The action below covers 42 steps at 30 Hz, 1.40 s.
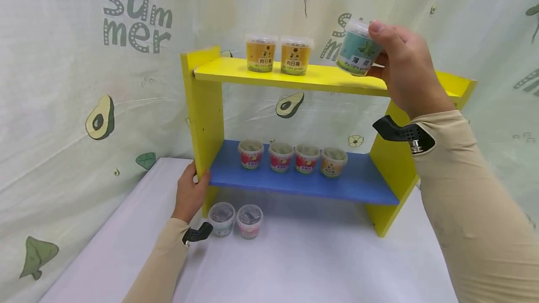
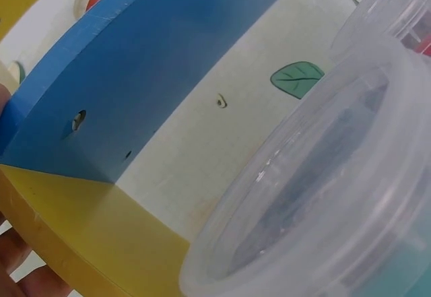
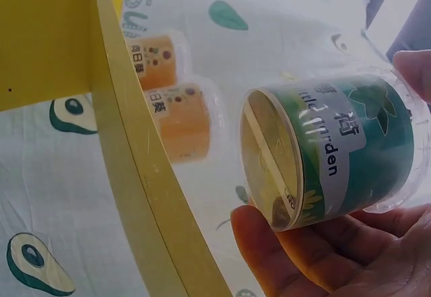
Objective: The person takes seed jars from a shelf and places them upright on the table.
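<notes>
My right hand [image 1: 406,62] grips a teal-labelled plastic cup [image 1: 358,50] with a clear lid, its thumb on the lid side and fingers behind. The cup is tilted in front of the yellow top shelf [image 1: 328,77], right of two orange-labelled cups [image 1: 260,55] standing there. In the right wrist view the cup's clear base [image 3: 269,159] faces the shelf edge. My left hand [image 1: 190,193] holds the left yellow side panel [image 1: 201,120] at the height of the blue shelf [image 1: 294,183]. A teal cup [image 2: 303,196] looms close in the left wrist view.
On the blue shelf stand several cups with red labels [image 1: 280,157] and one with an orange label [image 1: 334,162]. Below, a pale teal cup [image 1: 222,219] and a pink one [image 1: 250,221] stand on the white table [image 1: 320,265]. A printed curtain [image 1: 139,83] hangs behind.
</notes>
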### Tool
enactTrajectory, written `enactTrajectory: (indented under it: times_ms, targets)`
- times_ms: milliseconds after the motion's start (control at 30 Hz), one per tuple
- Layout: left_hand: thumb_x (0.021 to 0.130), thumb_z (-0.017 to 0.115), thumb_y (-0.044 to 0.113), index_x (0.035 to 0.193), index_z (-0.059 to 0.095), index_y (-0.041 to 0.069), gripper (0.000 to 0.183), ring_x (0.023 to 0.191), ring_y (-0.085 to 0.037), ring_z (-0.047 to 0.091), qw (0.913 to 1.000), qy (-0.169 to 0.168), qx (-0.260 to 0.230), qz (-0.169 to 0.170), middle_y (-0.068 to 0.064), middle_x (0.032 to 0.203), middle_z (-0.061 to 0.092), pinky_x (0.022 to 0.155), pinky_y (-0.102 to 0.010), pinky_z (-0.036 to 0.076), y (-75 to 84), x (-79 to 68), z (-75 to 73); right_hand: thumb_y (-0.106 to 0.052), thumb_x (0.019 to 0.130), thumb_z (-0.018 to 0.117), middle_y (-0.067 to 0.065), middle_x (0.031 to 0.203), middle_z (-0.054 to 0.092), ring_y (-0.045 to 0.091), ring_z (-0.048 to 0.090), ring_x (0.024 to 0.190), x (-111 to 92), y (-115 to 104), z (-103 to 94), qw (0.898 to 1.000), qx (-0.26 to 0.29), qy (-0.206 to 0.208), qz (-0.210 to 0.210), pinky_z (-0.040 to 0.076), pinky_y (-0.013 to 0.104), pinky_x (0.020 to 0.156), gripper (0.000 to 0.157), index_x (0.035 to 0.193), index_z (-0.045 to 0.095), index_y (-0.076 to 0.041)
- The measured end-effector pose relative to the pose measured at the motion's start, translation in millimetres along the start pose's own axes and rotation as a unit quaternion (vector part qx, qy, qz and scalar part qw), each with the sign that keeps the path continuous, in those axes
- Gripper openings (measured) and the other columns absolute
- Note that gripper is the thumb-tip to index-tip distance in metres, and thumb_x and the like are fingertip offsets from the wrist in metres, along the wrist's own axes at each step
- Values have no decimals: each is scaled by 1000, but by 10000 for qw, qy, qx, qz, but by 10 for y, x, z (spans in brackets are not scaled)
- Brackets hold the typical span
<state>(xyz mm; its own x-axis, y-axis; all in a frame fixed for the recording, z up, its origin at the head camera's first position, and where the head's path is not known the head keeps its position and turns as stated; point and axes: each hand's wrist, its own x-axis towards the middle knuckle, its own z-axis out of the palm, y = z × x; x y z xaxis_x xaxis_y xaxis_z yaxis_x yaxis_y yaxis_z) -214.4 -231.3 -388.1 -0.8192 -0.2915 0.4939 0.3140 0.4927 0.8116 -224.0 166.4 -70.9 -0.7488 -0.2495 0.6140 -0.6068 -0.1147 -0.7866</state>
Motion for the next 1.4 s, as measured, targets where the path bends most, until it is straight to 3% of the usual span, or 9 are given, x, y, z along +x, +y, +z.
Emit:
enactTrajectory:
  times_ms: [233, 600, 867, 1233, 1400]
  targets:
    - [103, 54, 32, 146, 48, 7, 49, 121, -33, 54, 10000, 15, 10, 11, -15, 131, 56, 93, -55, 52, -1, 31, -14, -31, 98, 64, 18, 124, 56, 34, 58, 105, -51, -57, 7, 9998, 114, -139, 7, 56, 27, 83, 45, 129, 58, 2]
    - [103, 55, 31, 144, 49, 6, 48, 120, -32, 54, 10000, -21, 46, 38, -15, 128, 57, 90, -54, 54, -16, 2, 3, -31, 99, 61, 17, 139, 51, 36, 51, 119, -194, -9, -45, 9994, 221, -244, 119, 55, 30, 89, 48, 139, 56, -4]
    - [103, 55, 30, 144, 50, 6, 48, 120, -32, 55, 9999, 35, 5, 98, -15, 127, 57, 90, -54, 54, -2, 19, 1, -31, 98, 61, 20, 135, 52, 36, 52, 118, -255, 12, -40, 9988, 441, -192, -57, 55, 33, 90, 48, 134, 56, 0]
    - [102, 57, 29, 142, 51, 6, 47, 118, -32, 55, 10000, 16, -32, 81, -15, 126, 58, 90, -54, 54, -11, 21, -2, -35, 98, 59, 20, 142, 49, 36, 50, 118, -398, 86, -7, 9987, 254, -378, -214, 54, 31, 91, 54, 142, 54, -4]
    - [102, 57, 28, 142, 51, 5, 46, 117, -32, 56, 9999, 13, -24, 107, -15, 125, 58, 90, -54, 54, 3, 35, -15, -33, 98, 59, 20, 140, 50, 35, 51, 117, -444, 137, 13, 9968, 554, -518, -250, 54, 34, 92, 54, 142, 52, -3]
